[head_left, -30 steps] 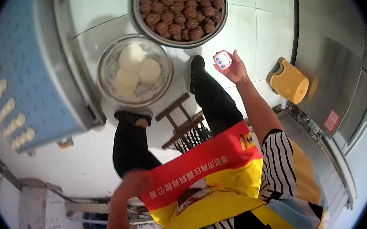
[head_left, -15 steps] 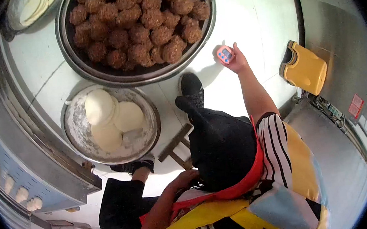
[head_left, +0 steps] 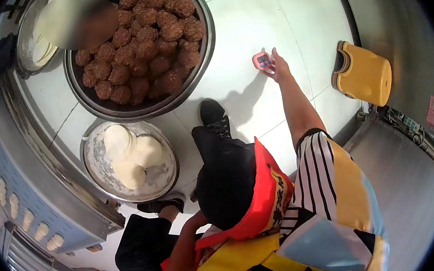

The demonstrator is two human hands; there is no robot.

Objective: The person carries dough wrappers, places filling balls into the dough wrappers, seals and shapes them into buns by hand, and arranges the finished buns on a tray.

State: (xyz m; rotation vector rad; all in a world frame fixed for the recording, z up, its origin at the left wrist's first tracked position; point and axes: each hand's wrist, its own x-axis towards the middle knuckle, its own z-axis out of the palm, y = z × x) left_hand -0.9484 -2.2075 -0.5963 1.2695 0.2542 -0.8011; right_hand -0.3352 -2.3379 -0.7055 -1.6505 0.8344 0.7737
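Observation:
My right hand [head_left: 279, 68] is stretched out over the floor, its fingers gripping a small pink timer [head_left: 259, 57] with blue buttons and a little display. My left hand [head_left: 199, 220] rests against my dark-clothed knee, its fingers hidden. In front of me, a big dark-lined metal basin [head_left: 208, 47] holds a heap of brown meatballs [head_left: 138, 51]. Close beside it is a floured steel basin [head_left: 167, 184] with stacked round, pale dough wrappers [head_left: 129, 172]. Neither hand touches the basins.
Another person's blurred head [head_left: 78, 21] leans over the meatball basin at upper left, beside a container of pale wrappers [head_left: 41, 50]. Small dough pieces [head_left: 28, 220] line a blue conveyor belt [head_left: 46, 209] at left. A yellow plastic object [head_left: 365, 74] stands against the right wall.
The view has shifted, so the basins sit differently in it. Another person's head has come in at upper left. The timer has tilted in my right hand, and my knee now hides the wooden stool.

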